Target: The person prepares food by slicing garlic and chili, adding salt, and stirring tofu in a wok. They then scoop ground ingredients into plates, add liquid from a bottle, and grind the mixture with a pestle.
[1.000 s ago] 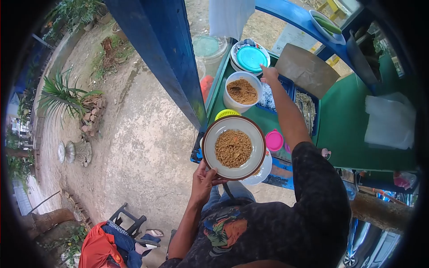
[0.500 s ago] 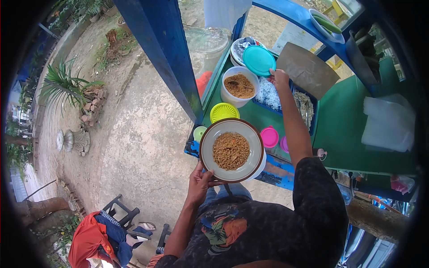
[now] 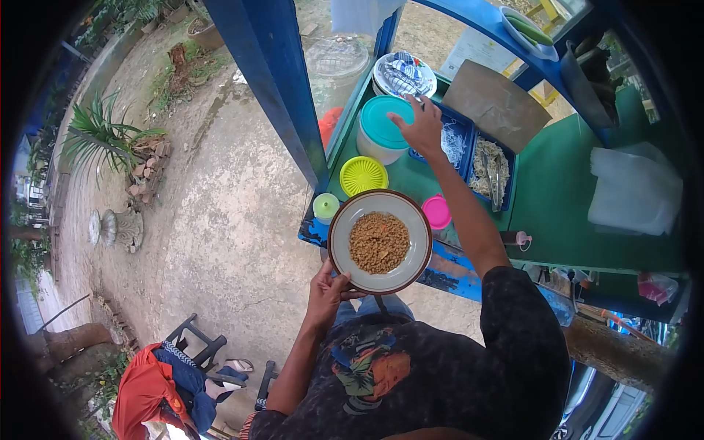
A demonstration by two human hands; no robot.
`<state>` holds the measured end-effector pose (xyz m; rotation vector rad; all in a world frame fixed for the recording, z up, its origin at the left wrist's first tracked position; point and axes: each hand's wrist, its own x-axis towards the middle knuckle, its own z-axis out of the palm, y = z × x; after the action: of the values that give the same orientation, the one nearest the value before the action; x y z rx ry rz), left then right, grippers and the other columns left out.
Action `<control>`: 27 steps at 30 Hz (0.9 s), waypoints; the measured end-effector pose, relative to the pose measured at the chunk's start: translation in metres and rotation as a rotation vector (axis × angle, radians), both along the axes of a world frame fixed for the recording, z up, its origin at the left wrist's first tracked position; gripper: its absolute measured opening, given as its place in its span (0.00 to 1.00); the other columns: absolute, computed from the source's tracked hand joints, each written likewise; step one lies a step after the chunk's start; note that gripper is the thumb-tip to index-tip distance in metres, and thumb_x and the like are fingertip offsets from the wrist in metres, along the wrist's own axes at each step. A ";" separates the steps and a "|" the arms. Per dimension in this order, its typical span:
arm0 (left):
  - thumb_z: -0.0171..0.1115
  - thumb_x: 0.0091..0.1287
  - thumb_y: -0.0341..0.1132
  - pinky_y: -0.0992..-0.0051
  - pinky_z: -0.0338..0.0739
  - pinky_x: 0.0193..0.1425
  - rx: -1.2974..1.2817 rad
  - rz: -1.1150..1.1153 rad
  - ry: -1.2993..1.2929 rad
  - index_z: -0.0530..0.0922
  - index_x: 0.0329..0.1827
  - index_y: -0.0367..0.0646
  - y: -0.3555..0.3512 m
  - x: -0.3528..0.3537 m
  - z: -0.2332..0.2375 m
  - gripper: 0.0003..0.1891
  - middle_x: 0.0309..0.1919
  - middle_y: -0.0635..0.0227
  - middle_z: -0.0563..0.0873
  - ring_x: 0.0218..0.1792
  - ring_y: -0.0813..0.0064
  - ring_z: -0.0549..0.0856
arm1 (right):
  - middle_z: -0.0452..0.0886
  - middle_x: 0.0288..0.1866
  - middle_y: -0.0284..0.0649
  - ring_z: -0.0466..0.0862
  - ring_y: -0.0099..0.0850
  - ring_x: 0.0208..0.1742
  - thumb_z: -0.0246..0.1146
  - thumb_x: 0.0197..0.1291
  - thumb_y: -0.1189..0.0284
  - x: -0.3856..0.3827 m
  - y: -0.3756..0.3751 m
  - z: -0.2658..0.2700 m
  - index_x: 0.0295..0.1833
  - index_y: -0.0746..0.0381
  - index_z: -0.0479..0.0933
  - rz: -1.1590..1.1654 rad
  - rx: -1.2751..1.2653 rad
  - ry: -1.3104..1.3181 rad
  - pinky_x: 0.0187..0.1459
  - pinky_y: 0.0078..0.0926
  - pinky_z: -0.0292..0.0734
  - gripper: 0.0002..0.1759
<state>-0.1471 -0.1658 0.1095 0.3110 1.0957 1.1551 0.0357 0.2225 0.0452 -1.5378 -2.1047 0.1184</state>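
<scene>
My left hand [image 3: 327,297] grips the rim of a brown-edged plate [image 3: 342,238], which bears a mound of brown crumbly food [image 3: 379,243]. My right hand [image 3: 424,126] is reached forward with fingers apart, its thumb at the edge of a turquoise lid [image 3: 383,121]. That lid sits on a white tub [image 3: 378,152], so the tub's contents are hidden. Close to my right hand, a blue tray holds white shreds [image 3: 452,145] and noodle-like strands [image 3: 484,172] with metal tongs [image 3: 496,183] lying on them.
A yellow-green lid [image 3: 364,176], a small green-lidded container [image 3: 325,207] and a pink lid [image 3: 436,212] stand near the counter's front. Behind the tub are stacked plates with a cloth [image 3: 404,73]. A blue post [image 3: 275,81] rises at the left; plastic bags [image 3: 636,189] lie right.
The turquoise lid, held raised beside the tub before, now covers it. My right hand has moved slightly up and left and released the lid. The plate stays in my left hand.
</scene>
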 end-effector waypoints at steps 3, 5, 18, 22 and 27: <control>0.53 0.79 0.27 0.71 0.94 0.42 -0.009 -0.003 -0.007 0.65 0.76 0.39 -0.001 -0.005 -0.002 0.23 0.52 0.56 0.89 0.43 0.66 0.93 | 0.55 0.86 0.52 0.52 0.62 0.84 0.49 0.66 0.26 -0.039 -0.007 0.000 0.84 0.36 0.61 0.080 -0.191 -0.258 0.76 0.75 0.49 0.46; 0.53 0.79 0.27 0.71 0.94 0.42 -0.010 -0.004 0.003 0.65 0.76 0.39 -0.002 -0.009 -0.008 0.23 0.52 0.56 0.89 0.43 0.66 0.93 | 0.50 0.87 0.52 0.47 0.65 0.85 0.43 0.67 0.25 -0.047 -0.012 -0.010 0.85 0.33 0.57 0.084 -0.218 -0.299 0.75 0.80 0.43 0.45; 0.55 0.79 0.29 0.68 0.94 0.44 0.050 -0.168 0.029 0.66 0.74 0.38 0.009 -0.038 -0.010 0.22 0.56 0.54 0.87 0.45 0.64 0.93 | 0.73 0.73 0.58 0.75 0.53 0.71 0.47 0.77 0.38 -0.006 -0.072 0.022 0.77 0.53 0.71 0.086 0.175 0.077 0.71 0.51 0.69 0.38; 0.54 0.79 0.28 0.69 0.93 0.48 0.070 -0.269 0.040 0.65 0.77 0.40 0.013 -0.021 -0.009 0.24 0.61 0.60 0.84 0.50 0.67 0.92 | 0.85 0.36 0.44 0.82 0.33 0.31 0.50 0.79 0.44 0.075 -0.217 0.070 0.52 0.66 0.83 -0.256 -0.743 0.679 0.42 0.36 0.79 0.34; 0.53 0.80 0.31 0.68 0.93 0.45 0.060 -0.410 0.068 0.69 0.73 0.40 0.000 0.036 -0.016 0.20 0.56 0.56 0.87 0.47 0.66 0.93 | 0.86 0.52 0.35 0.81 0.19 0.50 0.63 0.77 0.65 0.142 -0.347 0.039 0.65 0.67 0.78 -0.173 -0.647 0.868 0.54 0.23 0.77 0.20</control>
<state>-0.1114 -0.1658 0.0934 0.5961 0.9986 0.8167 0.1779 -0.1250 0.0846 -1.5679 -1.2685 1.2536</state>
